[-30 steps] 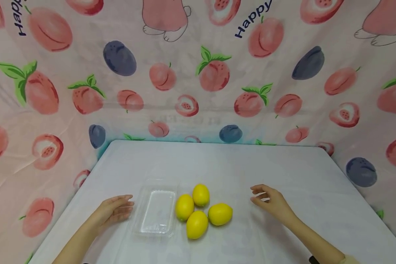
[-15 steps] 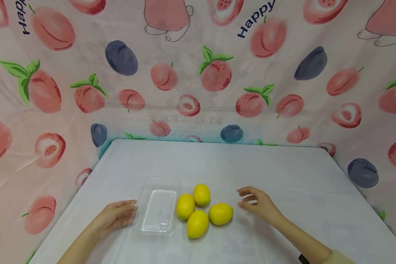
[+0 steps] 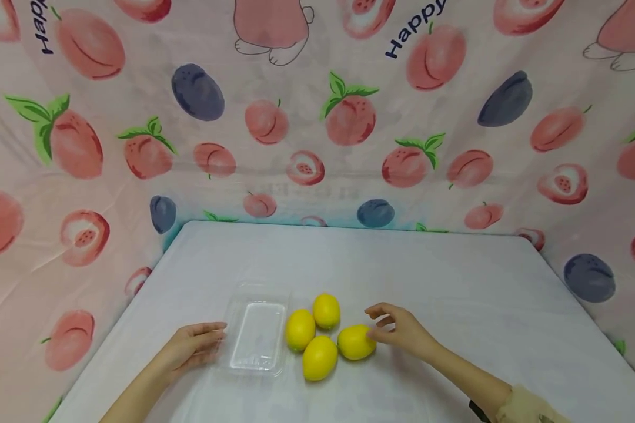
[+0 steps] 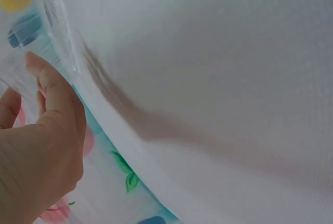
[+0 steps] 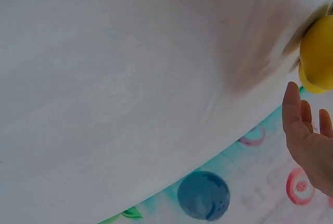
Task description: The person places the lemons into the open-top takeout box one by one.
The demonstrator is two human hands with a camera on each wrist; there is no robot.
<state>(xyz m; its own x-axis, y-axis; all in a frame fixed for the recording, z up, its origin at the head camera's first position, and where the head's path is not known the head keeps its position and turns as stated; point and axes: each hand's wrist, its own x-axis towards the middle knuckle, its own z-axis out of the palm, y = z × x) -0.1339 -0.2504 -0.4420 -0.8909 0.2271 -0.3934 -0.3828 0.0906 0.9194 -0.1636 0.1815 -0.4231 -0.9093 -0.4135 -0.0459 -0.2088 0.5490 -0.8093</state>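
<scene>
In the head view a clear plastic container [image 3: 259, 335] lies on the table, left of several yellow lemons. My left hand [image 3: 193, 349] is at its left side, fingers extended to the rim; whether they touch it is unclear. The left wrist view has the left hand [image 4: 49, 135] beside the see-through wall [image 4: 57, 26]. My right hand [image 3: 402, 333], fingers loosely bent and parted, reaches over the rightmost lemon [image 3: 354, 342], its thumb overlapping that lemon's right end. Farther left sit a back lemon [image 3: 326, 311], a left lemon [image 3: 300, 330] and a front lemon [image 3: 320, 358].
A white-covered table [image 3: 444, 270] spreads around the lemons and container. Behind and beside it hangs a fruit-printed cloth [image 3: 264, 176], close to the table's back edge. A pale sleeve [image 3: 529, 405] covers part of the right forearm.
My right hand has moved left, from well apart to the rightmost lemon. The left hand has come slightly right and lower, up to the container. The lemons keep their arrangement.
</scene>
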